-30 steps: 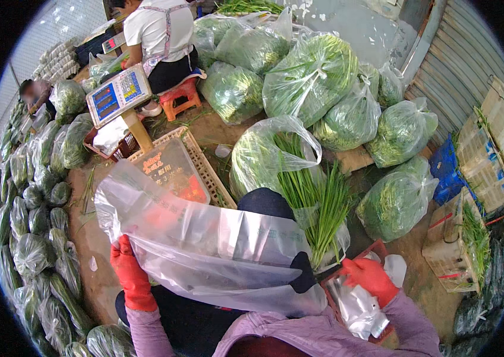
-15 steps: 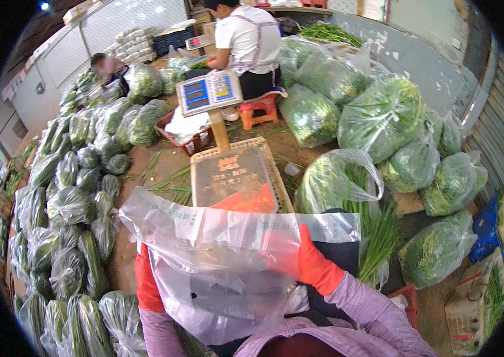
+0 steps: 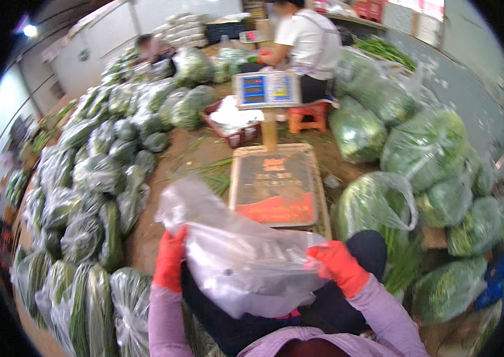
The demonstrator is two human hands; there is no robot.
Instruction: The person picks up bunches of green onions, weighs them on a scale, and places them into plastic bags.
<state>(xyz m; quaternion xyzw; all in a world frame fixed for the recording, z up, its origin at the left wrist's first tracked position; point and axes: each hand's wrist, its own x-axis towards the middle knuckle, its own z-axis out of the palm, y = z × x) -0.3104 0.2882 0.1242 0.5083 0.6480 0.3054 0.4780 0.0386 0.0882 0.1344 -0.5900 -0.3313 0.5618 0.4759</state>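
Observation:
A clear plastic bag [image 3: 246,262] is stretched between my two hands above my lap, and it looks empty. My left hand [image 3: 171,257], in a red-orange glove, is closed on the bag's left edge. At the bag's right end, my right hand [image 3: 338,266], gloved the same way, grips its edge with the fingers closed. The bag's upper left part stands up loosely and its lower part sags over my dark trousers. Just beyond it sits a weighing scale [image 3: 272,187] with a bare platform and a display [image 3: 267,89] on a post.
Bagged green vegetables [image 3: 85,172] lie in rows on the left. Larger bags of greens [image 3: 424,143] are heaped on the right, beside an open bag [image 3: 368,202] of long green stalks. Behind the scale stand a brown basket [image 3: 243,138] and a co-worker [image 3: 314,44] on a red stool [image 3: 308,118].
The bag's top edge, spread wide before, has bunched and folded. My right hand has gone from an upright thumb to a closed grip. The view has turned left.

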